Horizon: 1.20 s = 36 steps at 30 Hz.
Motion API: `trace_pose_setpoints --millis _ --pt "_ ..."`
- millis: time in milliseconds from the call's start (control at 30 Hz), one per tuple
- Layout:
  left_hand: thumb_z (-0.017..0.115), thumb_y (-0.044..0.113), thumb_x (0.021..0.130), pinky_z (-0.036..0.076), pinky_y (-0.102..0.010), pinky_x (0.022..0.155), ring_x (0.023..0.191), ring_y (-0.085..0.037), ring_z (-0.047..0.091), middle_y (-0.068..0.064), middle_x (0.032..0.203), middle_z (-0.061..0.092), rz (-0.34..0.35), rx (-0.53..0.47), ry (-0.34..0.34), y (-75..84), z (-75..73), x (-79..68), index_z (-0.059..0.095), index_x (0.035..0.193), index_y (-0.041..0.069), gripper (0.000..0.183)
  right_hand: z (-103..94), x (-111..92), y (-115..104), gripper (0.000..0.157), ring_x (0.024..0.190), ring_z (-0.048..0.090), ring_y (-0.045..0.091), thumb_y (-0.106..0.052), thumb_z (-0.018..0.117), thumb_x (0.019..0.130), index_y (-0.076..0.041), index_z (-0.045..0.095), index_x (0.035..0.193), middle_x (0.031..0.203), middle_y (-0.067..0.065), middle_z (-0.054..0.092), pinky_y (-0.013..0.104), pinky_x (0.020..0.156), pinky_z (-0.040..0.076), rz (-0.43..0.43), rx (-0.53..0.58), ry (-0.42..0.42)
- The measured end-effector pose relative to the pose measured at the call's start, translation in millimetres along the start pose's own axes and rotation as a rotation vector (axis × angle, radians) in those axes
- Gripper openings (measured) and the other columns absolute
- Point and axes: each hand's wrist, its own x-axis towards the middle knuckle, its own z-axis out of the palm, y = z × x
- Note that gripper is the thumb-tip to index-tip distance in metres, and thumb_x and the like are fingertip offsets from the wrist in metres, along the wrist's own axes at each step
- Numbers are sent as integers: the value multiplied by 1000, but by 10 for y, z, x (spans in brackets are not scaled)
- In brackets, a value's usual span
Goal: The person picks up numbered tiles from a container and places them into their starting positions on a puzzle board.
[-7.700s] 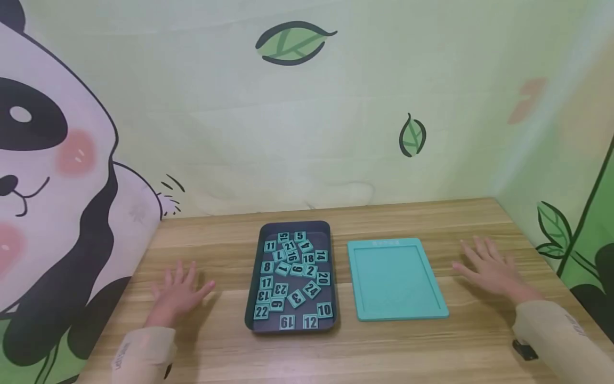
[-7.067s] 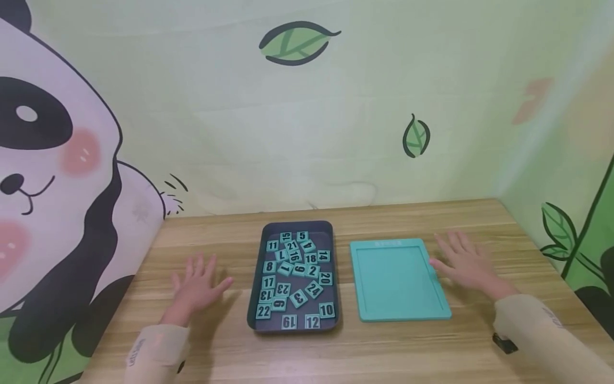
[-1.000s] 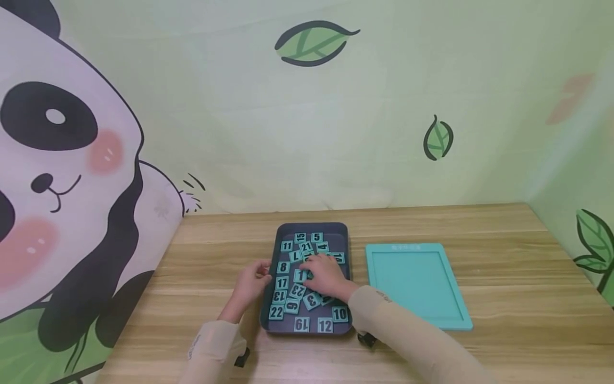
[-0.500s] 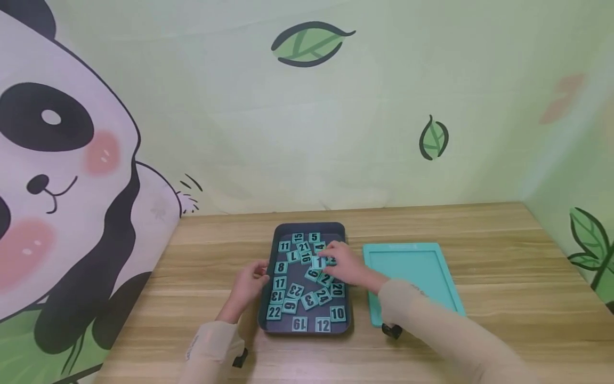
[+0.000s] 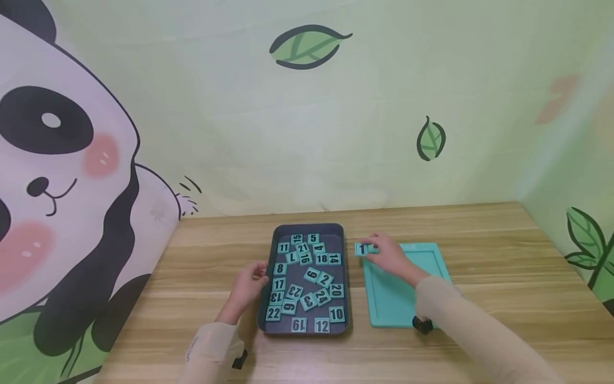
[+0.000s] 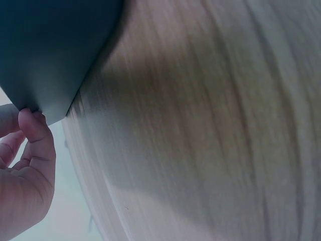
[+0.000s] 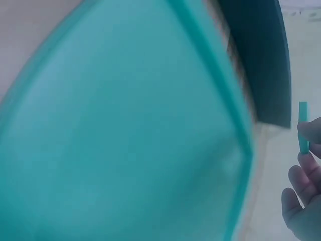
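My right hand [image 5: 389, 258] pinches a teal number tile marked 1 [image 5: 361, 249] over the upper left corner of a teal square frame board [image 5: 374, 298]. Edge-on, the same tile [image 7: 303, 128] shows between thumb and finger in the right wrist view, raised above the board. To the left lies a dark tray [image 5: 310, 228] holding several loose number tiles, some turned sideways or upside down. My left hand [image 5: 248, 288] grips the tray's left rim. In the left wrist view its thumb [image 6: 37, 125] lies against the tray's outer wall [image 6: 55, 55].
Both tray and board rest on a wood-grain table [image 5: 307, 360], with a narrow strip of tabletop between them. A light green printed backdrop [image 5: 230, 106] with a panda and leaves stands behind the table and along its sides.
Both hands lay spread on the table at first, then came to the tray. My right hand took the 1 tile from among the others and carried it right to the board; my left stays at the rim.
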Motion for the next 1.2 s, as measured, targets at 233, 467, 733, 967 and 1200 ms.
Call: trace_pose_setpoints --millis 233,467,733,967,1200 --pt "53 3 84 52 -30 67 88 -23 57 -14 99 57 7 3 0 -18 3 -2 53 117 4 33 -40 -54 288 36 103 51 33 -7 60 78 -3 56 113 113 16 52 47 85 45 28 -59 3" --pt "54 3 83 52 -30 65 87 -23 57 -14 98 57 11 5 3 -21 7 -10 54 115 4 32 -23 -94 384 35 107 48 35 -7 59 78 -4 57 113 113 17 52 50 89 41 51 -131 -15" --pt "53 3 84 52 -29 64 86 -23 57 -14 98 57 -3 3 3 -11 13 -25 54 116 5 32 31 -97 408 37 96 50 29 -8 59 78 -4 57 114 105 15 51 43 76 46 68 -204 -36" --pt "53 4 84 52 -29 65 87 -23 57 -13 100 57 -17 1 -1 8 5 -21 53 117 6 32 62 -79 380 38 88 49 23 -12 60 79 -5 57 116 99 11 51 36 69 45 86 -229 -29" --pt "52 5 85 52 -29 65 88 -22 57 -13 101 57 -28 8 -8 24 -4 -18 52 119 7 33 94 -65 379 39 84 48 22 -15 62 78 -7 57 116 97 10 52 33 65 43 84 -248 -9"
